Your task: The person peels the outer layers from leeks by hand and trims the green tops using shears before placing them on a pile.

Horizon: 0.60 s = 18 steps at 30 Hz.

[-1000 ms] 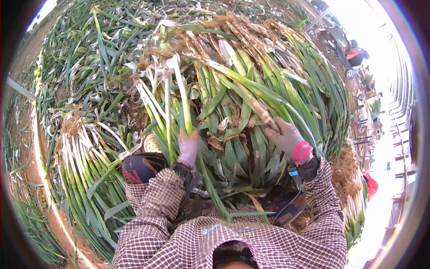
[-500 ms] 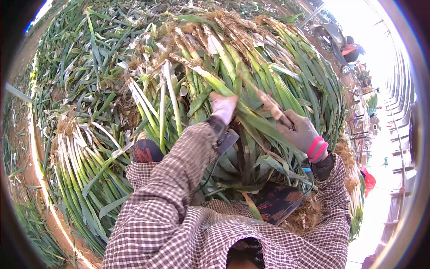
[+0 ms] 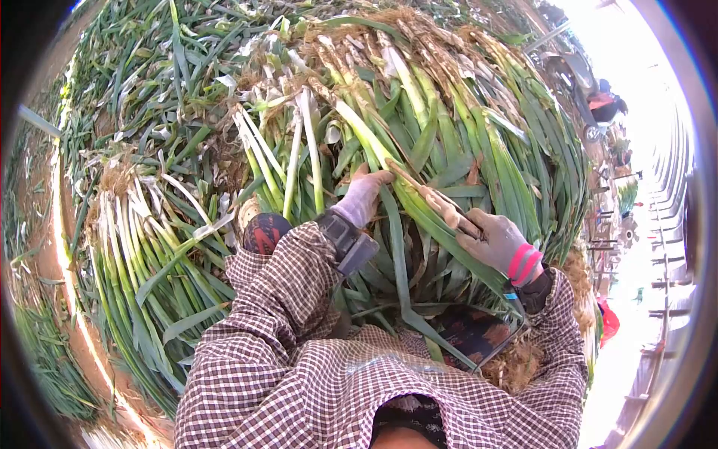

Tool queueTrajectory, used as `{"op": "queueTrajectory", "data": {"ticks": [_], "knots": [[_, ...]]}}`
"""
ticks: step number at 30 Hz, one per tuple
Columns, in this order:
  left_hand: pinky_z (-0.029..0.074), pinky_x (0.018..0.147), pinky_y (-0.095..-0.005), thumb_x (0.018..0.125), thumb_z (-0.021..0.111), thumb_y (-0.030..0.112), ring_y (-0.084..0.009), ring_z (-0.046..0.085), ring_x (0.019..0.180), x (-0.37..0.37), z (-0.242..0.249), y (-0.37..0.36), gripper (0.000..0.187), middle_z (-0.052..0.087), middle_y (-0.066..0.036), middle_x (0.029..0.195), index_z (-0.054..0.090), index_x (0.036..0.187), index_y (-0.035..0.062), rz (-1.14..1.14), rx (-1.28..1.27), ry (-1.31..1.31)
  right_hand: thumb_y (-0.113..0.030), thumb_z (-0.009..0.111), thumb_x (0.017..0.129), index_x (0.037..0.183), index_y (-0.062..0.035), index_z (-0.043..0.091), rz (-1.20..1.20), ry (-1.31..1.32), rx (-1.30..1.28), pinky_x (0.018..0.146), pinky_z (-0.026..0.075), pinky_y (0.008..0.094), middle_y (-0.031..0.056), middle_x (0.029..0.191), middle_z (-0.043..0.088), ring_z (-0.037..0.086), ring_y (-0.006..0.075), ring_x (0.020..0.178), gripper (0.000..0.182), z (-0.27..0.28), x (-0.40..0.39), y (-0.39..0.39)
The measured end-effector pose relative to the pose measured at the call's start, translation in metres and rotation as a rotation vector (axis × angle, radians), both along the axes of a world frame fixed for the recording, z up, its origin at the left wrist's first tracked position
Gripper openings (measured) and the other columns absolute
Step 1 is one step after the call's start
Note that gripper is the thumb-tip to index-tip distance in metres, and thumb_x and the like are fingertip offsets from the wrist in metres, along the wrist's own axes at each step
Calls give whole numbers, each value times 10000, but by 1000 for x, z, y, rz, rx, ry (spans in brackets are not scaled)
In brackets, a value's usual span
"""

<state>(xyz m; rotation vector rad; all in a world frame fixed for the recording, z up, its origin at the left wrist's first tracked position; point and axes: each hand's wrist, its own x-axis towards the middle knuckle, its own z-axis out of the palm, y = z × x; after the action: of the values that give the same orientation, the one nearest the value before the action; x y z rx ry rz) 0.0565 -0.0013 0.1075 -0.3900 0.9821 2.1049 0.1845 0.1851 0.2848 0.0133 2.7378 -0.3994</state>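
Note:
A long green onion, brown at its root end, slants across the heap in front of me. My left hand, in a light glove, is closed around it at mid-length. A loose green leaf hangs down beside that hand. In my right hand, gloved in grey with a pink-striped cuff, is a narrow brown knife-like tool. Its thin end lies along the onion, close to my left fingers. The right fingers are wrapped around its handle.
A thick heap of untrimmed green onions spreads ahead and right. Cleaner, white-stemmed onions are piled at left. My shoe stands between the piles. Leaf litter covers the ground at far left. A parked vehicle is at upper right.
The tool has come down onto the onion, its tip now nearer my left hand. A leaf now hangs below the left hand. The whole view has shifted slightly.

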Motion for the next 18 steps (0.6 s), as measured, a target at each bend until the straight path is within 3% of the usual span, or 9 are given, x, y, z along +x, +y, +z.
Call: {"op": "queueTrajectory", "data": {"ticks": [5,6,9,11,18], "knots": [[606,740,-539,909,569,43,-327,665,925,0,4,-1,474,594,-156,1139,364,1337,50,43,121,-122,-374,643,886,998,-31,637,50,35,-17,730,509,461,225,844,668,661,411,818,360,-21,-61,-13],[610,732,-527,909,569,35,-318,659,929,-1,5,0,469,592,-156,1130,367,1332,51,70,91,-84,-417,629,885,991,-31,645,10,37,-8,743,506,476,239,862,669,657,423,841,401,-32,-76,-15],[614,705,-467,881,599,6,-288,652,917,-3,-2,8,475,596,-151,1112,415,1317,41,114,43,-62,-366,634,899,940,1,623,118,53,63,697,496,431,241,814,642,645,399,764,369,-48,-124,-26],[600,682,-408,849,652,23,-266,654,892,-3,-17,19,497,611,-145,1069,439,1298,19,167,15,-39,-425,606,899,960,-5,627,163,53,96,718,499,459,251,839,653,649,421,802,425,-59,-153,-36],[581,682,-374,795,681,29,-264,657,860,-2,-15,27,544,627,-160,1076,453,1287,-13,194,-103,-16,-483,592,878,1004,19,646,228,-27,220,784,507,480,278,929,670,655,431,909,520,-104,-250,-75]]}}
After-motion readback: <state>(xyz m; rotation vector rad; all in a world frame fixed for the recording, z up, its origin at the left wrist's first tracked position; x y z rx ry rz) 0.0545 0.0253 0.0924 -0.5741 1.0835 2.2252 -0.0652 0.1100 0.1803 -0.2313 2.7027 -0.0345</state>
